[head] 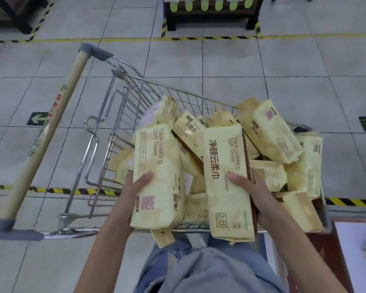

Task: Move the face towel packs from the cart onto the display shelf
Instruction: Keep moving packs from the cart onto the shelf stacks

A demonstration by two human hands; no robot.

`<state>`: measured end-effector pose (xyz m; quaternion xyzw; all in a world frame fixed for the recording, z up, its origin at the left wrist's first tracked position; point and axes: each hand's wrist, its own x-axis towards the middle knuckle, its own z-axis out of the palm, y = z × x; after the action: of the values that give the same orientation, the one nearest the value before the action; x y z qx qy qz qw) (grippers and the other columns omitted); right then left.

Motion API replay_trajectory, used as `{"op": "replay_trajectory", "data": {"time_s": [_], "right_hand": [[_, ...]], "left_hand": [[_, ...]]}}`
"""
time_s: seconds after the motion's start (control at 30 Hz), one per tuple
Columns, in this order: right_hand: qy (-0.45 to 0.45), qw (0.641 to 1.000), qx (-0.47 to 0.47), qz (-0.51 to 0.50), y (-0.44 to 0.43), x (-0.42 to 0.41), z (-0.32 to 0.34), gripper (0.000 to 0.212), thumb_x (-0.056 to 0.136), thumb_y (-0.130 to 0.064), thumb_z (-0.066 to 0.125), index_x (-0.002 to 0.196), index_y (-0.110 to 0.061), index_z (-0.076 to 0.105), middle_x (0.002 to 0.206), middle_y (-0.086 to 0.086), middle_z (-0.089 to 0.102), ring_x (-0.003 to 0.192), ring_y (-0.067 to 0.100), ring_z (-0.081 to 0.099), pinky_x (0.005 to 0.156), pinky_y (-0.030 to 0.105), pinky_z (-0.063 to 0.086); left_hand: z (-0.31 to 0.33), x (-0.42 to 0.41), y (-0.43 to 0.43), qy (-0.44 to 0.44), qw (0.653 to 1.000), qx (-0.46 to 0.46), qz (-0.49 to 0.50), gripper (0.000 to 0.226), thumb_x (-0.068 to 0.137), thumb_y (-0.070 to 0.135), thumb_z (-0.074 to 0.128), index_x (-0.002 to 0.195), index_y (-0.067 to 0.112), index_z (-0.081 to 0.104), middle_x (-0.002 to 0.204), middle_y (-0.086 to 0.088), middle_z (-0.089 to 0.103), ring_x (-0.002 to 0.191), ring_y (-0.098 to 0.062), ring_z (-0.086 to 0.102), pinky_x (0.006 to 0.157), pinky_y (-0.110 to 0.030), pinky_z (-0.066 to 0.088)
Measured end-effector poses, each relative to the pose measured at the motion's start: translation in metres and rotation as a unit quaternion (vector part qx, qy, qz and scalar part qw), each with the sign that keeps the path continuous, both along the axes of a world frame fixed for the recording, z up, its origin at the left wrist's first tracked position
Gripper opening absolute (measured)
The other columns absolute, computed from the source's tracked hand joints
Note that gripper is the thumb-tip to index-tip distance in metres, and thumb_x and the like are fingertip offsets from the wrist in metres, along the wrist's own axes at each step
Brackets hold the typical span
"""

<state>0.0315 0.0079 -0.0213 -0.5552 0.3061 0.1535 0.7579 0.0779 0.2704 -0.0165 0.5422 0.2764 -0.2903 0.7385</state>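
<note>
my left hand (133, 193) and right hand (256, 195) each grip one yellow face towel pack (156, 176) (226, 182) upright above the cart (123, 115), raised to carry shelfward; more packs heaped inside.

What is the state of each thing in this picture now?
left hand: grips left pack
right hand: grips right pack
left pack: held, lifted over the cart
right pack: held, lifted over the cart
cart: loaded with packs
other packs: piled loosely in cart
</note>
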Motion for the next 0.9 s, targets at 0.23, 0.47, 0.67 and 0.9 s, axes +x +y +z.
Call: {"op": "replay_trajectory", "data": {"time_s": [0.23,0.47,0.67,0.9], "right_hand": [[-0.010,0.988,0.050,-0.144,0.067,-0.065,-0.012,0.063,0.064,-0.026,0.073,0.123,-0.013,0.056,0.106,0.011,0.072,0.093,0.029,0.070,0.071,0.042,0.059],[0.002,0.957,0.073,-0.282,0.139,-0.143,-0.011,0.050,0.068,-0.021,0.077,0.114,-0.016,0.059,0.099,0.007,0.074,0.083,0.024,0.072,0.057,0.031,0.057],[0.017,0.913,0.063,-0.402,0.178,-0.212,-0.008,0.050,0.066,-0.024,0.074,0.113,-0.017,0.058,0.098,0.008,0.074,0.080,0.025,0.072,0.056,0.031,0.056],[0.006,0.814,0.066,-0.578,0.238,-0.291,-0.013,0.049,0.066,-0.029,0.069,0.113,-0.023,0.056,0.098,0.006,0.074,0.082,0.026,0.072,0.057,0.034,0.057]], "left_hand": [[-0.007,-0.010,0.048,-0.028,0.994,-0.050,-0.098,0.075,0.067,0.031,0.073,0.135,0.013,0.048,0.119,-0.018,0.065,0.094,-0.033,0.068,0.067,-0.041,0.058],[-0.011,-0.020,0.076,-0.007,0.970,-0.044,-0.239,0.089,0.052,0.037,0.084,0.131,0.012,0.052,0.103,-0.011,0.073,0.085,-0.027,0.072,0.060,-0.036,0.057],[-0.010,-0.038,0.050,-0.009,0.926,-0.022,-0.378,0.069,0.066,0.024,0.079,0.129,0.012,0.053,0.106,-0.012,0.071,0.091,-0.029,0.070,0.066,-0.043,0.058],[-0.010,-0.086,0.002,0.015,0.833,-0.054,-0.551,0.056,0.071,0.033,0.064,0.122,0.010,0.058,0.092,-0.009,0.075,0.076,-0.024,0.072,0.053,-0.034,0.056]]}}
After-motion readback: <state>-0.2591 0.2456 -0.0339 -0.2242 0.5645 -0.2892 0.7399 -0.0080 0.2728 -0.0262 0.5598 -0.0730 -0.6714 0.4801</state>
